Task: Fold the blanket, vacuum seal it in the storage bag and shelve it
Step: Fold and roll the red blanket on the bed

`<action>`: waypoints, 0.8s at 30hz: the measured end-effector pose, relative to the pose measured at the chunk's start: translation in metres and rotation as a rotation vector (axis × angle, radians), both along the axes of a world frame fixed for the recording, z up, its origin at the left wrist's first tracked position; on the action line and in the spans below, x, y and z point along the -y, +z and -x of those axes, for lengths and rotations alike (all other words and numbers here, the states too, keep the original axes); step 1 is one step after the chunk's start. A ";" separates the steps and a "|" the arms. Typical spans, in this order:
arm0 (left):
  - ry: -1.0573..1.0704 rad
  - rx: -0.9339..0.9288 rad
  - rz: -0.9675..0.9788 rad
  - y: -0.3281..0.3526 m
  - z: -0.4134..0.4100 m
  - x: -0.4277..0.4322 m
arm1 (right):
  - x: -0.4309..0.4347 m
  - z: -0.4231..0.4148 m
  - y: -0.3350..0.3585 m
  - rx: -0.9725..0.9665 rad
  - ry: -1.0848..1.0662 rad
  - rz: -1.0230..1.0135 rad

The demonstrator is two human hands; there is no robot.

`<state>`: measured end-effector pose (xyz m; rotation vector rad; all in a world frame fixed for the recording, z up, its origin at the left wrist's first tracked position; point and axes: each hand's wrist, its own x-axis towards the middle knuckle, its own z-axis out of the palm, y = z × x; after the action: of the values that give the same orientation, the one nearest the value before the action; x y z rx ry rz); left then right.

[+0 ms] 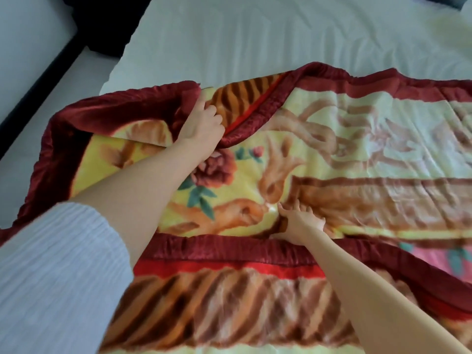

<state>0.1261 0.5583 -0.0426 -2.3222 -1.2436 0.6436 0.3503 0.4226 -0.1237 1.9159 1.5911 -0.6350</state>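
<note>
White ribbed sleeve (51,272) closest to the lens, both bare forearms reaching out over a patterned plush blanket (332,175) spread on a bed.

Blanket lying across the white bedsheet (255,42), yellow and brown with flowers and a dark red satin border, partly doubled over so that a striped underside shows near the lens and at the far fold. Left hand (201,123) at the far left corner, fingers curled round the turned-back red edge, gripping it. Right hand (298,221) lower and nearer, fingers spread and fairly straight, pressed flat on the blanket's pile just beyond the near red border, grasping nothing. Beyond the bed to the left, a dark strip and a pale floor (28,29).
</note>
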 end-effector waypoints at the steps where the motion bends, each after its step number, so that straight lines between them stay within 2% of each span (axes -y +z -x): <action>1: -0.025 0.013 0.008 0.004 0.000 0.003 | -0.001 0.000 0.000 -0.001 0.001 0.001; 5: -0.105 0.130 -0.045 0.020 0.031 0.032 | 0.002 0.003 0.007 0.001 -0.013 -0.024; 7: -0.244 0.331 -0.090 0.030 0.056 0.055 | 0.002 0.007 0.016 0.007 -0.023 0.001; 9: -0.332 0.538 -0.106 0.047 0.083 0.086 | 0.011 0.013 0.031 0.008 -0.053 -0.069; 10: -0.349 0.555 -0.100 0.058 0.095 0.106 | 0.019 0.016 0.041 -0.016 -0.093 -0.211; 13: -0.335 0.511 -0.070 0.078 0.124 0.166 | 0.050 0.027 0.082 -0.143 -0.273 -0.909; 15: -0.335 0.524 -0.066 0.090 0.138 0.201 | 0.075 0.037 0.112 -0.089 -0.146 -1.270; 16: -0.338 0.533 -0.081 0.095 0.142 0.213 | 0.081 0.039 0.119 -0.038 -0.027 -1.303; 17: -0.336 0.543 -0.080 0.100 0.146 0.224 | 0.086 0.037 0.121 0.009 0.093 -1.227; 19: -0.326 0.564 -0.060 0.119 0.158 0.250 | 0.096 0.030 0.121 0.066 0.270 -0.948; 20: -0.315 0.579 -0.053 0.128 0.164 0.262 | 0.100 0.026 0.123 0.069 0.296 -0.874; 21: -0.311 0.590 -0.049 0.135 0.172 0.273 | 0.104 0.021 0.128 0.059 0.290 -0.876; 24: -0.264 0.597 -0.033 0.151 0.188 0.299 | 0.125 0.006 0.164 -0.074 0.219 -1.058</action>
<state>-0.0621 0.2593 0.1086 -2.6829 -1.1199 -0.1785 0.3445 0.2979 0.0403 2.3235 2.4200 0.3400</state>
